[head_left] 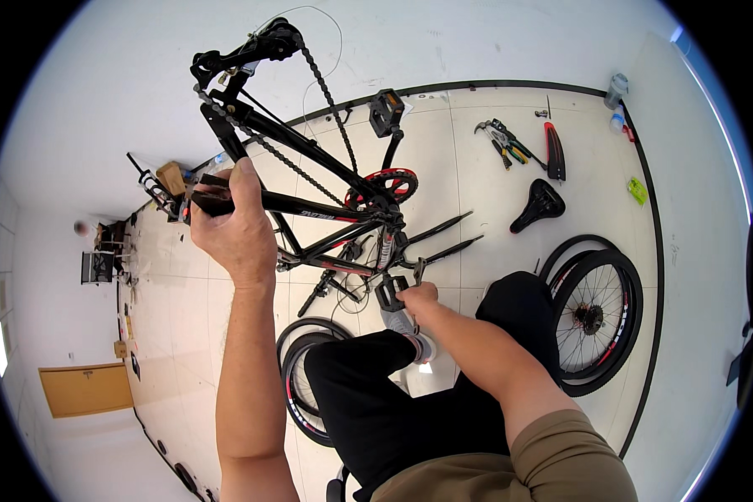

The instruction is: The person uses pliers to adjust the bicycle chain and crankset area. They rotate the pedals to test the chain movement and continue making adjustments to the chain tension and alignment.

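Observation:
A black bicycle frame (pixel 305 244) with red and white markings is tilted up in front of me. My left hand (pixel 238 226) is closed around its black tubing at the left; the exact part gripped is partly hidden. A chain (pixel 330 113) runs between the rear derailleur (pixel 280 38) and the red-edged chainring (pixel 403 186). One black pedal (pixel 385 113) sits on the far crank. Beside the near pedal (pixel 391 294), my right hand (pixel 419 303) is closed on a grey metal wrench (pixel 419 269), its fingers close to or touching the pedal.
Wheels lie on the floor at right (pixel 598 318) and left (pixel 297 376) of my legs. Fork legs (pixel 452 248) and a handlebar (pixel 314 297) rest beyond my feet. Farther right are a saddle (pixel 537 205), a red-black mudguard (pixel 554 151), hand tools (pixel 506 142) and bottles (pixel 616 90).

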The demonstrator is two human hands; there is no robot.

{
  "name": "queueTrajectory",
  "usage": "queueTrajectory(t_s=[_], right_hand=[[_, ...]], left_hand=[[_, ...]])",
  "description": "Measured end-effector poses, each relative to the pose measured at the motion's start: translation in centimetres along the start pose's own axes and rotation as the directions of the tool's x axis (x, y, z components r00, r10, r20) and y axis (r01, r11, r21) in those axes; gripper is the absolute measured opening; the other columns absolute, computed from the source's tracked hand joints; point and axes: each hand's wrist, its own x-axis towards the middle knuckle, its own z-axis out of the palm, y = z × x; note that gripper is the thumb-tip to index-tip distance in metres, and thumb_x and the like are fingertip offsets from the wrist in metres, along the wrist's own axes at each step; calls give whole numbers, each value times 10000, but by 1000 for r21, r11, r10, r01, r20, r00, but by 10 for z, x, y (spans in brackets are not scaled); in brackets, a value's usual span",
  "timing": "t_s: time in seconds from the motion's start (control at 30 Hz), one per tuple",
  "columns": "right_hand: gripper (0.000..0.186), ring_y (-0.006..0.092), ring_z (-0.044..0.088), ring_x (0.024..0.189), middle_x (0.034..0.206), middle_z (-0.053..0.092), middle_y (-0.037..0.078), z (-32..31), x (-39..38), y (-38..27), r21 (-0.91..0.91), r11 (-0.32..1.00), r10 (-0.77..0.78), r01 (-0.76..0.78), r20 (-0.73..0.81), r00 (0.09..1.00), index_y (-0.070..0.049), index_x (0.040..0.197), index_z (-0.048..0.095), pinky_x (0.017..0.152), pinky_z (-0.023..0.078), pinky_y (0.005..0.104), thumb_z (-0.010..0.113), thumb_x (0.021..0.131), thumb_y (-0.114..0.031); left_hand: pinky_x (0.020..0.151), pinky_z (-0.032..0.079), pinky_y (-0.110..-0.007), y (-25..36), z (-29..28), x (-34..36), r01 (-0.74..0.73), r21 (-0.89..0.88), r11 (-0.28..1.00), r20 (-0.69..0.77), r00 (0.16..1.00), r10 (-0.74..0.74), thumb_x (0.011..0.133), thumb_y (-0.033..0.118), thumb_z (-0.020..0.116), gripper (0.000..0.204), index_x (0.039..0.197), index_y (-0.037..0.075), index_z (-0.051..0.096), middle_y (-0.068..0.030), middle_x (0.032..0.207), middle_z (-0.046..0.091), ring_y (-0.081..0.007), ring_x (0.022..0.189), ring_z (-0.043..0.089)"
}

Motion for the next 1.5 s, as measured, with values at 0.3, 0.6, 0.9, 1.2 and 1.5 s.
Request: queueTrajectory(t_s=[0.3, 0.6, 0.9, 1.2, 1.5], right_hand=[[291, 292, 687, 777, 917, 696, 211, -23, 8, -10, -30, 998, 46, -47, -35, 998, 113, 974, 647, 642, 537, 400, 791, 745, 6], [202, 156, 438, 421, 604, 522, 58, -38, 33, -4, 39, 999, 3, 1, -107, 994, -11, 718, 550, 370, 266, 349, 743, 766, 23], [168, 156, 439, 416, 624, 531, 60, -60, 25, -19, 78, 997, 13, -3, -133, 991, -7, 773, 565, 362, 273, 337, 732, 779, 10], [162, 158, 418, 407, 585, 495, 36, -74, 24, -28, 145, 987, 96, -74, -151, 984, -44, 742, 564, 374, 279, 346, 702, 827, -37], [81, 177, 441, 437, 621, 528, 63, -78, 55, -20, 212, 977, 83, -32, -236, 968, -64, 781, 547, 400, 306, 354, 585, 851, -47]], left_hand=[[618, 426, -227, 1, 1, -1, 1, 4, 1000, -6, 1000, -1, 879, 184, 761, 237, 819, -4, 632, 10, 715, 586, -69, 649, 493], [607, 414, -221, 0, 3, -1, -9, -26, 1000, -3, 1000, 9, 876, 179, 766, 236, 818, -4, 629, 14, 708, 577, -66, 645, 487], [629, 427, -223, -1, 4, 1, -18, -8, 1000, -19, 1000, 18, 862, 206, 779, 271, 816, -16, 629, 1, 719, 586, -75, 660, 496], [658, 441, -234, -1, -1, 0, -24, 42, 999, -21, 999, 25, 856, 240, 783, 305, 818, -23, 634, -5, 727, 598, -84, 677, 506], [648, 434, -240, -4, 0, 2, -31, 19, 999, -3, 1000, 31, 859, 242, 784, 301, 811, -11, 629, -3, 727, 592, -83, 672, 496]])
